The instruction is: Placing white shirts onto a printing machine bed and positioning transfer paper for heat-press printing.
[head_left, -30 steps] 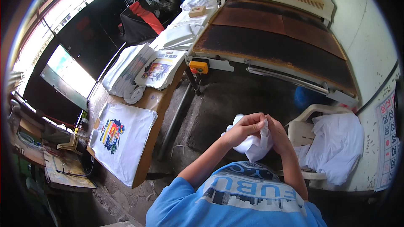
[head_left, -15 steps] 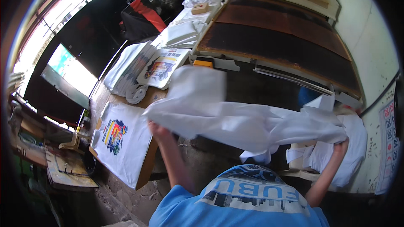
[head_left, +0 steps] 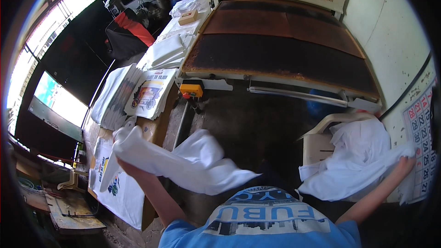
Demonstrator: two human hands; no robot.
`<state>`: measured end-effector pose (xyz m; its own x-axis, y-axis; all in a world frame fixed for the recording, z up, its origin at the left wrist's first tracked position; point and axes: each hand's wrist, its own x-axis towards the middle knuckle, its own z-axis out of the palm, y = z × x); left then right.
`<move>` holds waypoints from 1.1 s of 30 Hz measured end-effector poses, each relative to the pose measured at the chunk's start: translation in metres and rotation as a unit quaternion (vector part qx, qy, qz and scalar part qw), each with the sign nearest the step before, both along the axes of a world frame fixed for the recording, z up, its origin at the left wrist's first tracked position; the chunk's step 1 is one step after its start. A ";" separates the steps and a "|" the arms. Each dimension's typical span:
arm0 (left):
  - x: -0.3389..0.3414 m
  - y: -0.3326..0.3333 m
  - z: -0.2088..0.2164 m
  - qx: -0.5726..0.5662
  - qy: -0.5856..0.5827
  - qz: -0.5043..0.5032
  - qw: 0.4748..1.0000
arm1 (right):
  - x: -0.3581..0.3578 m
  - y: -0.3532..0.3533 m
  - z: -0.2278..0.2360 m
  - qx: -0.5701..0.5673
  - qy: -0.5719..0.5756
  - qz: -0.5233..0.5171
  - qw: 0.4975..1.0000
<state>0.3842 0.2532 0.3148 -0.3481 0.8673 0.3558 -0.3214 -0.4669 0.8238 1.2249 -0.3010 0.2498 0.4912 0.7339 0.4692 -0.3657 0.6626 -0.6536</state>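
My left hand [head_left: 127,167] is closed on a bunched white cloth [head_left: 197,167], possibly a T-shirt, whose loose end swings out to the right. Under that hand a white printed T-shirt [head_left: 128,202] lies flat at the left, partly covered by the cloth. Far to the right, my right hand [head_left: 406,163] grips the end of another white cloth [head_left: 328,186], drawn out beside a heap of white fabric [head_left: 360,138] on a pale plastic chair [head_left: 317,149]. A dark gap shows between the two cloths. Finger details are small.
Stacks of folded white shirts [head_left: 112,98] and printed shirts [head_left: 154,87] stand along the left table. A yellow switch box [head_left: 192,88] juts out by a wide machine with a dark belt [head_left: 275,53]. A metal roller [head_left: 298,96] runs along its front. A wall calendar [head_left: 418,142] hangs at right.
White cloth stretched between my hands before; now each hand has a separate piece. My left hand has moved left over the printed shirt, my right hand farther right. The view has shifted.
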 end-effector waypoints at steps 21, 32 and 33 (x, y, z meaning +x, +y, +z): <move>0.211 0.049 0.197 0.326 -0.009 -0.262 0.908 | -0.380 0.613 0.068 -0.104 -0.458 0.241 0.849; 0.255 0.236 0.174 0.383 0.348 0.156 0.842 | -0.334 0.595 0.097 -0.221 -0.328 0.261 0.881; 0.253 0.324 0.209 0.422 0.403 0.171 0.793 | -0.335 0.600 0.099 -0.178 -0.196 0.233 0.936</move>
